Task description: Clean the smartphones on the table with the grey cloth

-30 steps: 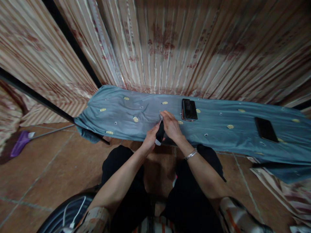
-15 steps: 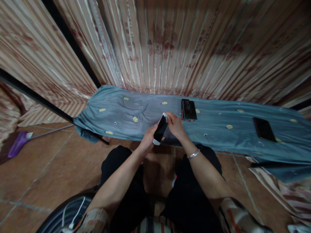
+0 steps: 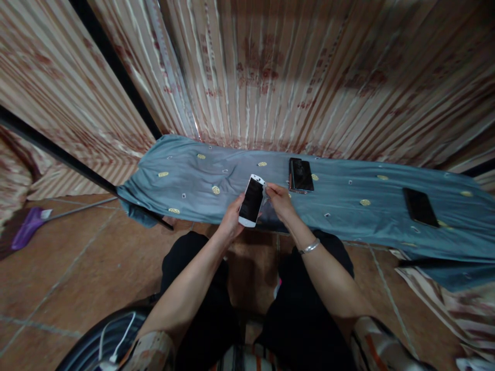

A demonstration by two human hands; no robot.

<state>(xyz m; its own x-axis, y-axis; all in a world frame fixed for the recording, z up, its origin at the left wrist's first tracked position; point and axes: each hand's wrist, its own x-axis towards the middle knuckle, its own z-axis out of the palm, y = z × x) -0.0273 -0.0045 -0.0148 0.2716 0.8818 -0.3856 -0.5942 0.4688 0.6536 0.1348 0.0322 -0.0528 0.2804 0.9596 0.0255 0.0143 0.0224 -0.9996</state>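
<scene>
A white smartphone (image 3: 251, 201) with a dark screen is in my left hand (image 3: 232, 219), screen facing up and tilted slightly to the right. My left fingers wrap round its left side and back. At the phone's upper right edge, my right hand (image 3: 279, 198) is closed in a pinch. Something thin and greyish seems to be at those fingertips, too small to make out. Both hands are over the front edge of a long surface covered by a blue-green cloth (image 3: 240, 167) with yellow pineapple prints.
A small stack of dark phones (image 3: 301, 175) lies on the cloth right of my hands. Another black phone (image 3: 421, 206) lies farther right. Striped curtains (image 3: 263, 77) hang behind. Black poles (image 3: 116, 67) slant at the left, near a purple broom (image 3: 29, 229). A white cable (image 3: 119, 342) rests at lower left.
The phone has turned more face-up towards me and moved slightly left and up. My right fingertips have shifted from over its top corner to its right edge.
</scene>
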